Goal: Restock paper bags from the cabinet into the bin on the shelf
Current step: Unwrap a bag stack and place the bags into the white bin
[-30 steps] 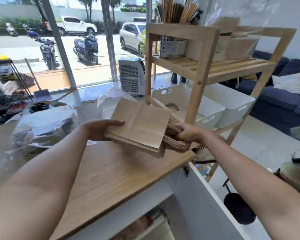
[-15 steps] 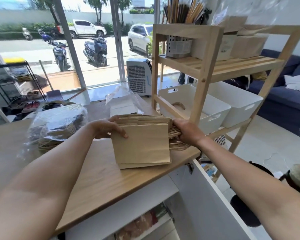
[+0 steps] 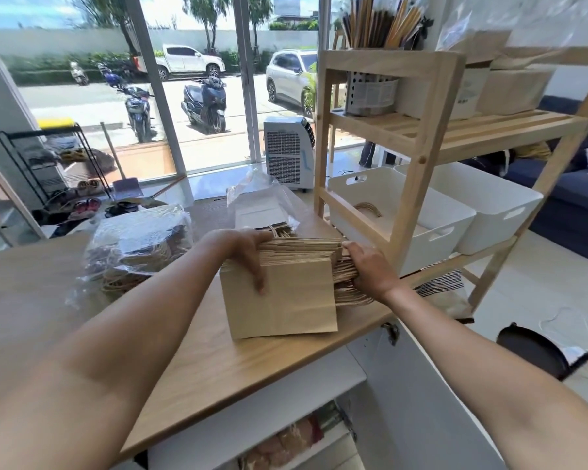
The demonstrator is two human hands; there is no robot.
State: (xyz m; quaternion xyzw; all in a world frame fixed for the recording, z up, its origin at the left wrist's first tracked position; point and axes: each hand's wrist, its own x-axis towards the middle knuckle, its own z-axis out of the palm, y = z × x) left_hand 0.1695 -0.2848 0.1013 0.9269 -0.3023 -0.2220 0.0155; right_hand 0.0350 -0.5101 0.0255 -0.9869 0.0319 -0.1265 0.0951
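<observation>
The paper bags [image 3: 286,296] were matt brown paper with twisted paper-cord handles. The desk [image 3: 218,361] showed smooth, pale wood grain; the shelf [image 3: 421,157] was bare light wood. The bin [image 3: 431,212] looked like smooth white plastic. Glossy, crinkled clear plastic wrap [image 3: 140,232] covered another bundle.

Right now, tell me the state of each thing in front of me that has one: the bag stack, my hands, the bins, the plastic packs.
Paper bag stack: standing on edge on the counter, held from both sides.
Left hand: gripping the stack's left end.
Right hand: closed on the twine handles.
Near white bin: on the shelf, nearly empty.
Far white bin: contents hidden.
Plastic pack: lying on the counter, bags inside.
</observation>
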